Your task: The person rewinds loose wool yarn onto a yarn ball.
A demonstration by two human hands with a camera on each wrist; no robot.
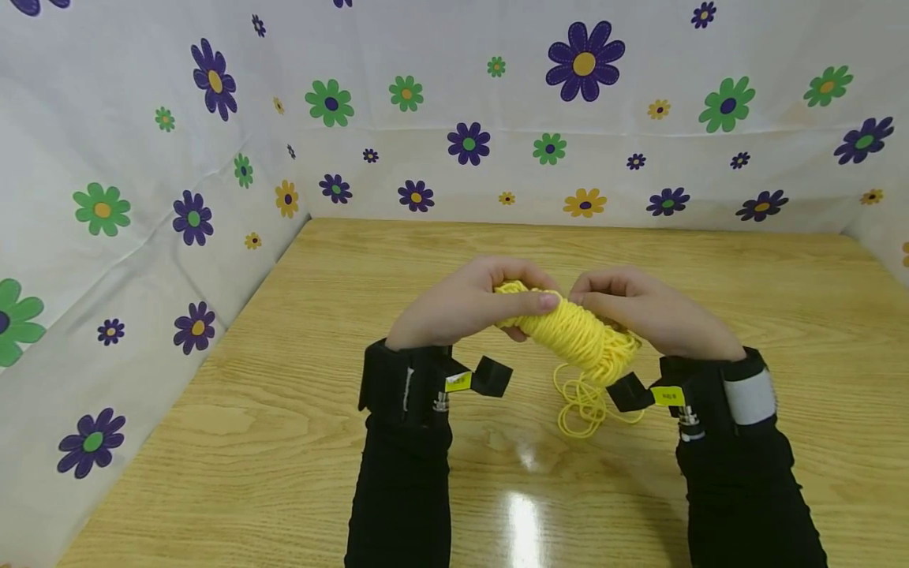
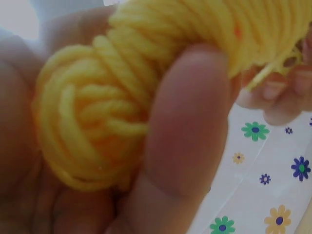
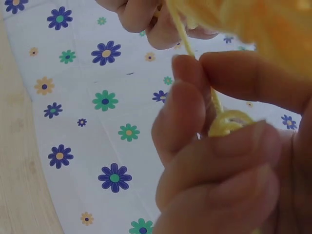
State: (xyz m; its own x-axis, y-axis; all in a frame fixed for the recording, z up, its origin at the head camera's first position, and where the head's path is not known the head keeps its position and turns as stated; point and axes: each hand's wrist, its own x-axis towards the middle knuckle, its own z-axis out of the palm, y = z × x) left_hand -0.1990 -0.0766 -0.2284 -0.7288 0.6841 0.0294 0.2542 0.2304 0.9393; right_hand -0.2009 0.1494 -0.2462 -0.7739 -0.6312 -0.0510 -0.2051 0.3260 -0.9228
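My left hand (image 1: 483,296) grips a skein of yellow yarn (image 1: 578,335) near its left end, thumb laid along the front. The skein is held tilted above the table, its right end lower. In the left wrist view its rounded end (image 2: 87,131) lies against the palm. Behind the skein, my right hand (image 1: 639,304) pinches a yellow strand (image 3: 187,36) between thumb and forefinger, with the other fingers curled. The strand runs taut from the skein to that pinch, and a small loop (image 3: 229,122) of it shows inside the curled fingers.
Loose loops of yellow yarn (image 1: 584,404) lie on the wooden table (image 1: 284,394) below the skein. A white cloth with printed flowers (image 1: 454,95) hangs along the back and left sides. Black straps with small cameras (image 1: 408,386) sit on both wrists.
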